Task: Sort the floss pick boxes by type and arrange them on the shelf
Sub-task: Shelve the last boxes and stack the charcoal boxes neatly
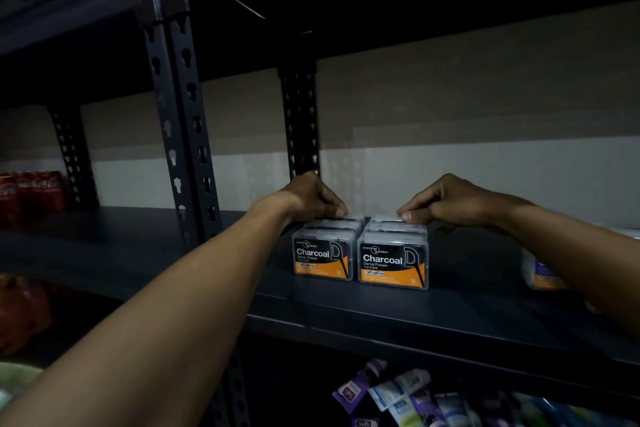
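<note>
Two rows of clear charcoal floss pick boxes with black and orange labels stand upright on the dark metal shelf. The left row and the right row sit side by side, each about three deep. My left hand pinches the top of the rearmost box in the left row. At the back of the right row, my right hand pinches the top of the rearmost box. A different box with a white, blue and orange label stands at the right, partly hidden behind my right forearm.
Perforated uprights divide the shelving, and one post stands just behind the boxes. Red soda cans sit in the bay to the left. Purple and blue packets lie on the shelf below. A grey wall backs the shelf.
</note>
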